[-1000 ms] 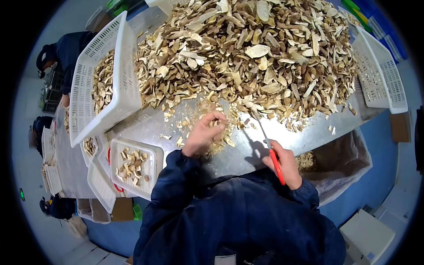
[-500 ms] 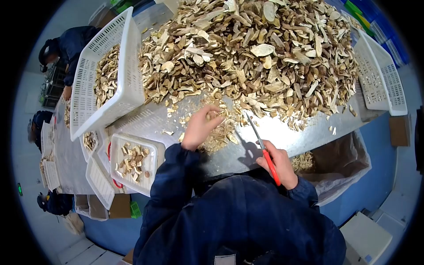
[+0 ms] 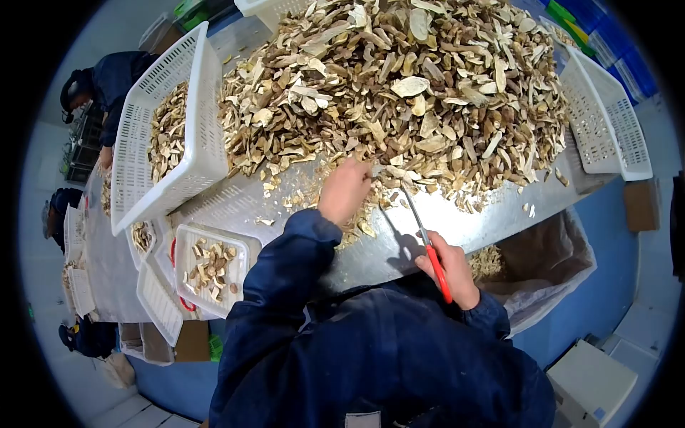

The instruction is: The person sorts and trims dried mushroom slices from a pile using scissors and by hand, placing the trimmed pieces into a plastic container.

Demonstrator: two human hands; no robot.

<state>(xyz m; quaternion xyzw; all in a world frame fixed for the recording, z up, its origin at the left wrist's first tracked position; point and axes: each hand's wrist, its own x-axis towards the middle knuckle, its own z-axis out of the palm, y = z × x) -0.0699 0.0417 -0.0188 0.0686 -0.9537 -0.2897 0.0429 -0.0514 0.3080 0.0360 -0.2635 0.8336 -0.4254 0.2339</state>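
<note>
The tabletop (image 3: 467,227) opens right of the scissors (image 3: 435,265); heaped slices (image 3: 428,107) block ahead.

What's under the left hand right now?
Around the left hand, loose slices and crumbs lie on the metal table. Whatever sits directly beneath it is covered.

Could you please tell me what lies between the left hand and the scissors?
The head view shows small mushroom pieces on the metal table between the left hand and the red-handled scissors.

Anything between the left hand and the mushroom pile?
Nothing visible: the left hand is at the near edge of the mushroom pile. The red-handled scissors in the right hand are off to its right, outside that path.
</note>
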